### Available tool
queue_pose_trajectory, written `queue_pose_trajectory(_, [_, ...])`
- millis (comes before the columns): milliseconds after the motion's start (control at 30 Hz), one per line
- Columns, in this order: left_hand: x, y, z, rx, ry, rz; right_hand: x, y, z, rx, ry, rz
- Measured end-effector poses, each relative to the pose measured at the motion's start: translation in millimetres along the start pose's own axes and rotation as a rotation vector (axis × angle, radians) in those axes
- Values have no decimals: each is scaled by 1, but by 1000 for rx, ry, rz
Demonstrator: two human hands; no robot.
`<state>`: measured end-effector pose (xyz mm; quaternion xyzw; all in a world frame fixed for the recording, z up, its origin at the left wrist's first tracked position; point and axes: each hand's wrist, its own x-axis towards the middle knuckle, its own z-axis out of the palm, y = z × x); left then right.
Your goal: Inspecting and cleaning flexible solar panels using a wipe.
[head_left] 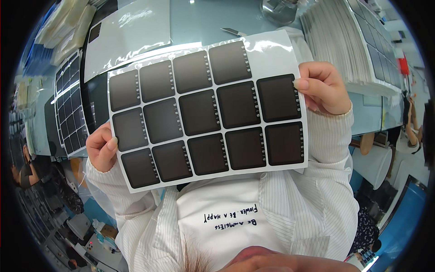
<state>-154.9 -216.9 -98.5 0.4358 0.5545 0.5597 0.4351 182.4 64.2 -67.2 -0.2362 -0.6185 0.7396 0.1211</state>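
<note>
A white sheet (253,176) bearing rows of dark square film pieces (199,111) is held up in front of my chest, slightly tilted. Each dark square has a strip of small marks down its right side. The far right corner of the sheet is bare, glossy white. My left hand (102,147) pinches the sheet's left edge, thumb on top. On the opposite side, my right hand (325,88) grips the right edge, with its thumb over the border of a dark square. The fingers behind the sheet are hidden.
A mostly bare white sheet (131,34) lies at the far left, near another sheet of dark squares (71,104). A cutter blade (233,32) and a clear jar (278,10) are beyond. Tall paper stacks (333,43) stand at right. Other people are at both sides.
</note>
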Motion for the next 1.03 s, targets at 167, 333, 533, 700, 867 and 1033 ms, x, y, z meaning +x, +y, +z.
queue_pose_trajectory(167, [3,1,2,-61,14,-23,1,-1,2,8,83,11])
queue_pose_trajectory(333, [8,3,5,-74,61,-36,3,1,-1,10,117,8])
queue_pose_trajectory(533, [9,1,4,-102,52,-61,4,0,0,-9,126,-1])
queue_pose_trajectory(700, [10,1,6,-113,59,-107,5,-1,1,64,136,24])
queue_pose_trajectory(867, [10,2,8,-143,60,-147,5,4,0,62,195,10])
queue_pose_trajectory(1033, [8,4,9,-79,81,-149,10,10,2,131,197,-21])
